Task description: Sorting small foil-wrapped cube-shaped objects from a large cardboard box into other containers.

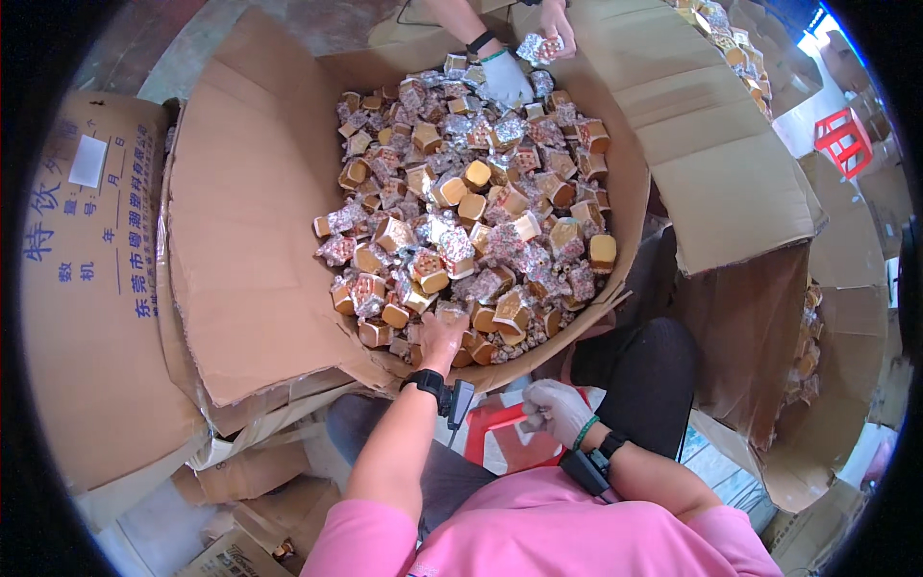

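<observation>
the bare left hand (pixel 440 338) reaches into the near edge of the cardboard box (pixel 252 231), fingers curled among foil-topped cups (pixel 461 240) lying just ahead, grip unclear, while the gloved right hand (pixel 556 409) rests loosely closed, farther back

A red plastic stool (pixel 844 137) stands beyond flattened cardboard sheets (pixel 716 144).
</observation>
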`<action>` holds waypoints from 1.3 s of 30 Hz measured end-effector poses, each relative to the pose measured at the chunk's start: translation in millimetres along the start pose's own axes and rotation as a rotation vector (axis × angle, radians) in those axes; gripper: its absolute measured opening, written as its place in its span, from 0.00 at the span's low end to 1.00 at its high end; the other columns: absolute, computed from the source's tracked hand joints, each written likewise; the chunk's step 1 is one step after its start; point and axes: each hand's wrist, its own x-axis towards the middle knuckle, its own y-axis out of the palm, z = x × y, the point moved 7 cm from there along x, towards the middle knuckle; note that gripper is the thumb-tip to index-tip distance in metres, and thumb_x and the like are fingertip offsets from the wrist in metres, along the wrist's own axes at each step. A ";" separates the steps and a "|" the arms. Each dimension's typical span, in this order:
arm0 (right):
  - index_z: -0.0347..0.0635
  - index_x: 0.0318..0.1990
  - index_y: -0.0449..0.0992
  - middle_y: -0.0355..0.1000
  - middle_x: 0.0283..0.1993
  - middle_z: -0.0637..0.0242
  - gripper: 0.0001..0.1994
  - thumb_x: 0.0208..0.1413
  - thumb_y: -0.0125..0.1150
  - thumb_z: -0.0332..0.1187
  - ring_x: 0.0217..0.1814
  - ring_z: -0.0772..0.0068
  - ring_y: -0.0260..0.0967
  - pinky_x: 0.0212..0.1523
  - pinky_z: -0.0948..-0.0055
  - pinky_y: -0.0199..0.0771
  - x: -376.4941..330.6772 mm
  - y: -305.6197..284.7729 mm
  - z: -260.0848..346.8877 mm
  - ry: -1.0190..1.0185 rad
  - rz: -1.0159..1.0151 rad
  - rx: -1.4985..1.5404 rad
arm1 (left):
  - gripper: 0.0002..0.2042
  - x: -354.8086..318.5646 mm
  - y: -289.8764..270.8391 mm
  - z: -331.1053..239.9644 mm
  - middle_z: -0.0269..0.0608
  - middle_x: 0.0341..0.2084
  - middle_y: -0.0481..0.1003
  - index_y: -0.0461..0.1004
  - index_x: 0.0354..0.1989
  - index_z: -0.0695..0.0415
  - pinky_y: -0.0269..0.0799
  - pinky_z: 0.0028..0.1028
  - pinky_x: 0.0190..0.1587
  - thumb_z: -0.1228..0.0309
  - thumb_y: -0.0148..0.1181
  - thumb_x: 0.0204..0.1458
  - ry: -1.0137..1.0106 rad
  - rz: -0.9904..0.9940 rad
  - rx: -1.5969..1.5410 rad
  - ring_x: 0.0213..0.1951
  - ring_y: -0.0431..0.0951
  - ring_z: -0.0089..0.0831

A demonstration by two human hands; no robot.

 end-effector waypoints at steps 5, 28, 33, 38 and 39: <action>0.41 0.33 0.70 0.64 0.27 0.68 0.07 0.56 0.54 0.34 0.23 0.77 0.63 0.32 0.67 0.76 -0.6 3.4 -1.1 0.100 -0.031 0.093 | 0.39 9.0 10.4 -4.4 0.69 0.47 0.69 0.58 0.52 0.76 0.65 0.38 0.54 0.57 0.68 0.38 0.067 0.076 0.254 0.51 0.71 0.54; 0.42 0.22 0.65 0.59 0.22 0.69 0.10 0.56 0.52 0.31 0.19 0.76 0.55 0.25 0.70 0.66 -6.9 8.5 7.4 0.073 -0.040 0.147 | 0.30 -55.2 11.8 -78.0 0.55 0.54 0.64 0.59 0.57 0.63 0.61 0.35 0.59 0.70 0.62 0.45 0.720 0.039 -0.017 0.57 0.65 0.48; 0.42 0.25 0.66 0.58 0.21 0.70 0.08 0.56 0.52 0.32 0.19 0.77 0.55 0.24 0.72 0.63 -7.0 11.8 6.2 0.139 -0.056 0.206 | 0.30 -46.9 25.1 -100.8 0.54 0.57 0.62 0.60 0.58 0.61 0.62 0.37 0.59 0.72 0.62 0.45 0.873 0.078 0.036 0.58 0.64 0.51; 0.42 0.29 0.67 0.60 0.22 0.70 0.07 0.55 0.53 0.34 0.20 0.77 0.56 0.24 0.73 0.62 -4.7 9.2 2.1 0.159 -0.065 0.187 | 0.26 -26.7 48.4 -107.0 0.57 0.60 0.58 0.69 0.54 0.60 0.61 0.36 0.60 0.65 0.65 0.45 0.716 0.163 0.070 0.58 0.64 0.52; 0.41 0.29 0.68 0.60 0.22 0.70 0.08 0.55 0.53 0.35 0.20 0.77 0.56 0.24 0.73 0.62 -4.5 8.3 1.4 0.159 -0.070 0.182 | 0.28 -29.8 49.6 -110.6 0.57 0.60 0.59 0.68 0.55 0.60 0.60 0.36 0.60 0.64 0.66 0.45 0.769 0.129 0.119 0.58 0.64 0.51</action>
